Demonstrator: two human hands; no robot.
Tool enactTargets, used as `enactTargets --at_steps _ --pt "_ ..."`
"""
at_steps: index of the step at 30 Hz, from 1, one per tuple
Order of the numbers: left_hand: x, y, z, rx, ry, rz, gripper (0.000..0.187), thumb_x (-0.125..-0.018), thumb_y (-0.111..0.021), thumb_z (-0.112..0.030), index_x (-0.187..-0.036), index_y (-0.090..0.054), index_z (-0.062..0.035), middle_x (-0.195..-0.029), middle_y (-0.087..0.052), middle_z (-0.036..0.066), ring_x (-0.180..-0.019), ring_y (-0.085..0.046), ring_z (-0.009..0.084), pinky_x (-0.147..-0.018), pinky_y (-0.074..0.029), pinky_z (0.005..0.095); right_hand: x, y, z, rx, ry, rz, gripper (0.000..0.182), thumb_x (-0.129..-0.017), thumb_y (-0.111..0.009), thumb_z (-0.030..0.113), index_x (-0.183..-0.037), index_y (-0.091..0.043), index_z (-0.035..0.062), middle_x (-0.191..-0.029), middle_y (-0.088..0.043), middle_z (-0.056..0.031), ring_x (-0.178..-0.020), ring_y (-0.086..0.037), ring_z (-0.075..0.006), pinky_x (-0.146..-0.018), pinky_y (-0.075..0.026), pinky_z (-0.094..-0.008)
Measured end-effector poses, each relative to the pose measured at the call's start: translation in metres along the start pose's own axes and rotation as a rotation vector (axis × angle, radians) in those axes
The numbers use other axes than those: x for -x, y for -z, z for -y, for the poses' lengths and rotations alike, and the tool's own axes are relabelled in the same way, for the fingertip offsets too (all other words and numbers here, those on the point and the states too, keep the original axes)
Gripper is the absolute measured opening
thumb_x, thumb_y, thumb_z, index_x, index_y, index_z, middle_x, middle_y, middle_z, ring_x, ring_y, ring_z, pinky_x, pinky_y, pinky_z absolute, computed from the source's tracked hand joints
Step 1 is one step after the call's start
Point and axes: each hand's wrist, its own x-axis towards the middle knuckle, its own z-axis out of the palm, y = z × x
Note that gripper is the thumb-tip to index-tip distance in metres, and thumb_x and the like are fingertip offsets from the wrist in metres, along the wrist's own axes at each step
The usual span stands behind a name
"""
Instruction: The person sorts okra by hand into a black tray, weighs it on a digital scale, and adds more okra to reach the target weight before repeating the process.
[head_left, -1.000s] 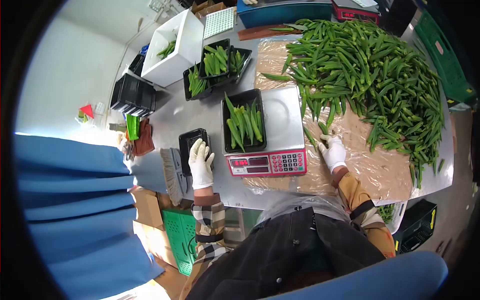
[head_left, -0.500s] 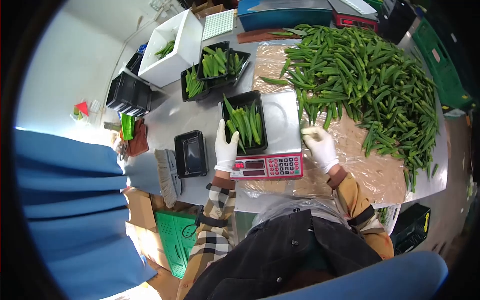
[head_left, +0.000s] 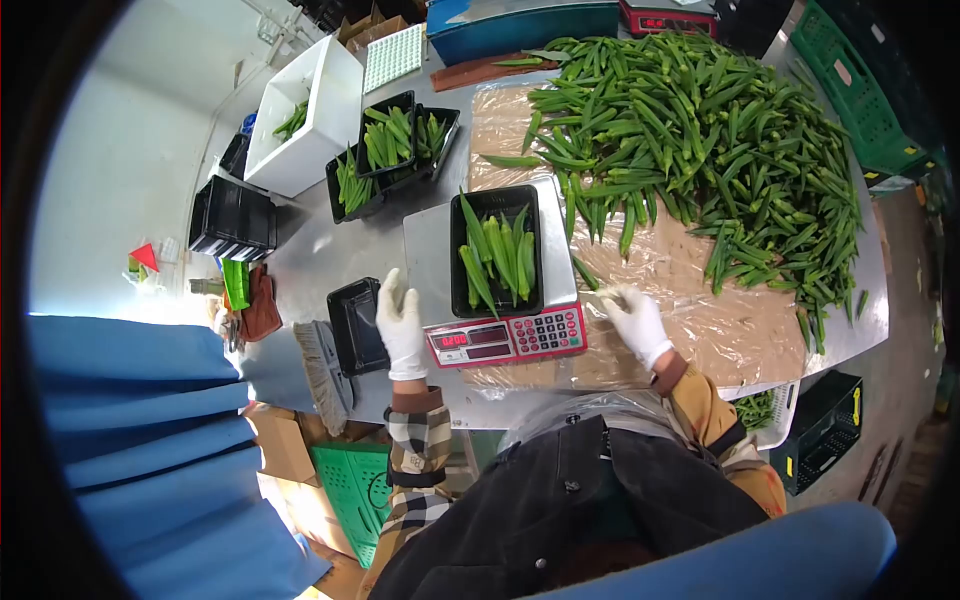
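Note:
A black tray [head_left: 457, 300] holding several green okra pods [head_left: 497, 255] rests on the steel plate of a red digital scale [head_left: 508, 337], whose red display is lit. My left hand [head_left: 402, 335], in a white glove, is open with fingers apart, raised left of the scale and clear of the tray. On the other side, my gloved right hand [head_left: 637, 325] hovers by the scale's right edge, its fingers curled together and nothing seen in them. A loose okra pod [head_left: 586, 272] lies just beyond its fingertips. Left of my left hand is another black tray [head_left: 358, 328] with no okra in it.
A big okra heap [head_left: 710, 150] covers the table's right side, on plastic-covered cardboard [head_left: 660, 265]. Filled black trays [head_left: 388, 140] and a white foam box [head_left: 325, 130] stand at back left. A brush [head_left: 322, 375] lies at the front left edge.
My left hand has let go of the tray's left side and moved left. The tray now sits further right on the scale. My right hand stays beside the scale. The whole view has shifted.

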Motion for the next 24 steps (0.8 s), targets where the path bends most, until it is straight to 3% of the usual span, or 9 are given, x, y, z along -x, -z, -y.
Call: enactTargets --at_steps 3,7,8,11,15,16,20,23,24 --pt "0.002 0.026 0.024 -0.004 0.064 -0.096 0.040 -0.097 -0.059 -0.008 -0.136 -0.054 -0.0052 -0.134 -0.058 0.006 -0.121 -0.054 0.0149 -0.098 -0.044 0.0284 0.024 0.011 -0.083 0.083 -0.087 -0.043 0.013 -0.089 -0.066 0.012 -0.098 -0.072 0.0039 -0.082 -0.072 -0.0108 -0.071 -0.067 -0.0171 -0.069 -0.052 -0.0287" --pt "0.009 0.024 0.007 0.073 0.172 -0.123 0.040 -0.097 -0.061 -0.013 -0.136 -0.055 -0.0074 -0.132 -0.059 0.006 -0.117 -0.056 0.0135 -0.093 -0.047 0.0278 0.043 0.015 -0.105 0.128 -0.164 -0.042 0.012 -0.088 -0.068 0.012 -0.097 -0.072 0.0048 -0.081 -0.072 -0.0101 -0.069 -0.066 -0.0163 -0.065 -0.051 -0.0308" --pt "0.010 0.020 0.002 0.106 0.186 -0.103 0.039 -0.097 -0.062 -0.014 -0.135 -0.055 -0.0075 -0.129 -0.061 0.005 -0.113 -0.058 0.0131 -0.091 -0.048 0.0274 0.042 0.013 -0.107 0.121 -0.156 -0.058 0.013 -0.088 -0.068 0.016 -0.096 -0.072 0.0073 -0.079 -0.071 -0.0113 -0.069 -0.068 -0.0203 -0.063 -0.051 -0.0343" --pt "0.007 0.006 0.003 0.105 0.219 0.037 0.038 -0.097 -0.061 -0.011 -0.134 -0.055 -0.0039 -0.112 -0.067 0.006 -0.091 -0.061 0.0093 -0.075 -0.050 0.0212 0.034 0.018 -0.090 0.308 -0.204 -0.010 0.015 -0.088 -0.068 0.023 -0.095 -0.073 0.0102 -0.077 -0.070 -0.0126 -0.070 -0.068 -0.0244 -0.064 -0.052 -0.0359" --pt "0.009 -0.020 0.004 -0.073 0.167 0.250 0.037 -0.096 -0.063 -0.013 -0.130 -0.057 -0.0014 -0.099 -0.067 0.005 -0.087 -0.062 0.0090 -0.074 -0.052 0.0235 0.030 0.019 -0.093 0.316 -0.245 -0.003 0.018 -0.087 -0.068 0.028 -0.094 -0.073 0.0120 -0.078 -0.071 -0.0126 -0.073 -0.069 -0.0279 -0.066 -0.053 -0.0369" --pt "0.011 -0.027 -0.001 0.001 0.307 0.325 0.035 -0.094 -0.064 -0.010 -0.128 -0.058 0.0003 -0.095 -0.066 0.004 -0.084 -0.062 0.0087 -0.071 -0.053 0.0246 0.031 0.019 -0.094 0.320 -0.257 -0.007 0.018 -0.087 -0.068 0.027 -0.094 -0.073 0.0120 -0.078 -0.071 -0.0126 -0.073 -0.069 -0.0279 -0.066 -0.053 -0.0367" --pt "-0.001 -0.048 0.033 -0.017 0.147 0.403 0.022 -0.096 -0.054 -0.003 -0.114 -0.062 0.0057 -0.093 -0.068 0.007 -0.074 -0.065 0.0120 -0.058 -0.059 0.0280 0.032 0.020 -0.088 0.335 -0.234 -0.029 0.017 -0.087 -0.068 0.027 -0.094 -0.073 0.0121 -0.080 -0.071 -0.0125 -0.074 -0.070 -0.0275 -0.068 -0.053 -0.0365" --pt "-0.030 -0.065 -0.013 0.142 0.427 0.426 0.022 -0.096 -0.053 -0.004 -0.113 -0.061 0.0072 -0.093 -0.068 0.009 -0.071 -0.068 0.0167 -0.059 -0.061 0.0297 0.032 0.019 -0.086 0.285 -0.233 -0.044 0.017 -0.087 -0.068 0.027 -0.093 -0.073 0.0118 -0.080 -0.072 -0.0128 -0.074 -0.070 -0.0275 -0.068 -0.053 -0.0363" --pt "-0.048 -0.071 -0.013 0.116 0.421 0.460 0.022 -0.097 -0.053 -0.006 -0.114 -0.061 0.0052 -0.097 -0.067 0.010 -0.070 -0.070 0.0209 -0.061 -0.062 0.0337 0.033 0.020 -0.077 0.261 -0.235 -0.055 0.016 -0.087 -0.069 0.026 -0.091 -0.073 0.0114 -0.080 -0.071 -0.0132 -0.072 -0.069 -0.0282 -0.066 -0.053 -0.0363"
